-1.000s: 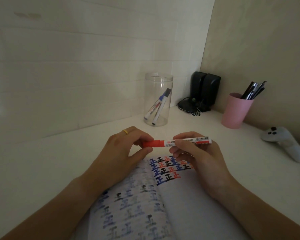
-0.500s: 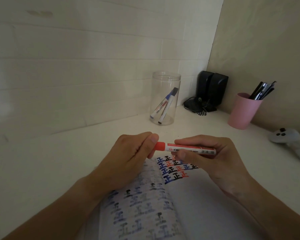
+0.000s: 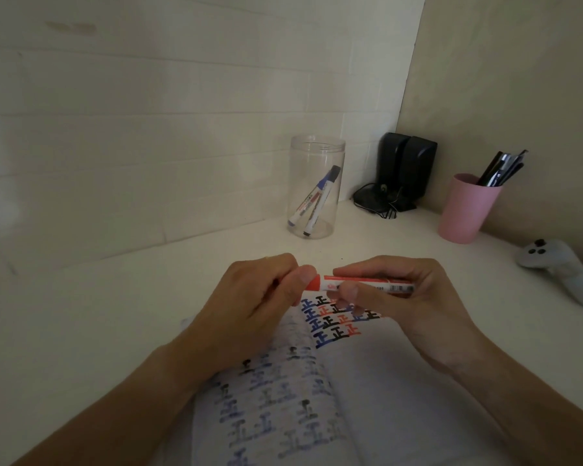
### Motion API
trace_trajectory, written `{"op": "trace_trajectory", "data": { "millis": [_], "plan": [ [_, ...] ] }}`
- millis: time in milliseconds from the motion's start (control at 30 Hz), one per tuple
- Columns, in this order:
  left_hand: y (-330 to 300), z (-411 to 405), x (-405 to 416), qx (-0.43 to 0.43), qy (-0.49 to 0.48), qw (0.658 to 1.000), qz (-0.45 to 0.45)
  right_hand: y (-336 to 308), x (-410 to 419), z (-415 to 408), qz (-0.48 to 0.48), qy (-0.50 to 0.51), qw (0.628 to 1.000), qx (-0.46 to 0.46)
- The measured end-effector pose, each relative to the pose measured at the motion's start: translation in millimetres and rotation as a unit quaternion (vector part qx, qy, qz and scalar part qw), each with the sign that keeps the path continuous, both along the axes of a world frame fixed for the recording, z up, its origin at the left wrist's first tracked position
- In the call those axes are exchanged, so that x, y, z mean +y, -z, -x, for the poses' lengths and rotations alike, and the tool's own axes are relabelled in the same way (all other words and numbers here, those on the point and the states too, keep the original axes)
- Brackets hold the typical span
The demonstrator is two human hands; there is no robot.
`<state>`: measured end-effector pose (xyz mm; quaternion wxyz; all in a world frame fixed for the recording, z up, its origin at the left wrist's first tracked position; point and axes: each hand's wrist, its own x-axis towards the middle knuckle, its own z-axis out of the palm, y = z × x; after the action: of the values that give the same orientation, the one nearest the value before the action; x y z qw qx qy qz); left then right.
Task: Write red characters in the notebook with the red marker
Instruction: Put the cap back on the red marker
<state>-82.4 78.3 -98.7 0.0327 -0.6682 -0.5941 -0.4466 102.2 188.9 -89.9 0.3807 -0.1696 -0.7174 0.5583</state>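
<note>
I hold the red marker (image 3: pixel 367 284) level above the open notebook (image 3: pixel 367 391). My right hand (image 3: pixel 414 307) grips its white barrel. My left hand (image 3: pixel 249 304) is closed around the red cap end, which is mostly hidden inside the fist. Rows of blue, black and red characters (image 3: pixel 334 319) fill the top of the notebook's right page, just under the marker. The left page shows faint bleed-through of similar characters. The lower part of the right page is blank.
A clear jar (image 3: pixel 315 190) with two markers stands at the back by the wall. Black speakers (image 3: pixel 404 169) fill the corner. A pink cup (image 3: pixel 465 210) with pens and a white controller (image 3: pixel 559 267) sit at the right on the white desk (image 3: pixel 98 314).
My left hand has closed further over the red cap, hiding most of it. My right hand has rolled over the barrel. The marker stays level above the page.
</note>
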Motion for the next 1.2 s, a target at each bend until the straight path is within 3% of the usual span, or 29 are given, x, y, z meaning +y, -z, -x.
{"op": "trace_trajectory", "data": {
  "millis": [267,367,467,600,733,833,933,1067,1200],
  "plan": [
    [3,-3,12,-0.155,-0.005,0.988,-0.022,5,5,3,0.089,-0.143,0.985,-0.033],
    [8,4,15,-0.085,0.004,0.996,0.003,6,4,6,0.089,-0.182,0.977,-0.063],
    [11,13,17,0.057,-0.077,0.994,0.05,8,10,6,0.142,-0.156,0.976,-0.049],
    [12,25,16,0.159,-0.154,0.971,0.088,10,17,8,0.122,-0.072,0.986,-0.092],
    [15,33,17,0.176,-0.184,0.963,0.093,-1,14,18,0.067,0.007,0.987,-0.149],
    [16,36,17,0.169,-0.2,0.961,0.085,-30,22,35,-0.041,0.113,0.986,-0.115],
    [17,38,16,0.163,-0.213,0.96,0.081,-79,35,59,-0.137,0.235,0.962,-0.025],
    [18,41,16,0.159,-0.227,0.957,0.087,-126,59,92,-0.245,0.32,0.913,0.054],
    [18,42,17,0.162,-0.23,0.956,0.079,-130,91,125,-0.317,0.369,0.874,-0.008]
  ]
}}
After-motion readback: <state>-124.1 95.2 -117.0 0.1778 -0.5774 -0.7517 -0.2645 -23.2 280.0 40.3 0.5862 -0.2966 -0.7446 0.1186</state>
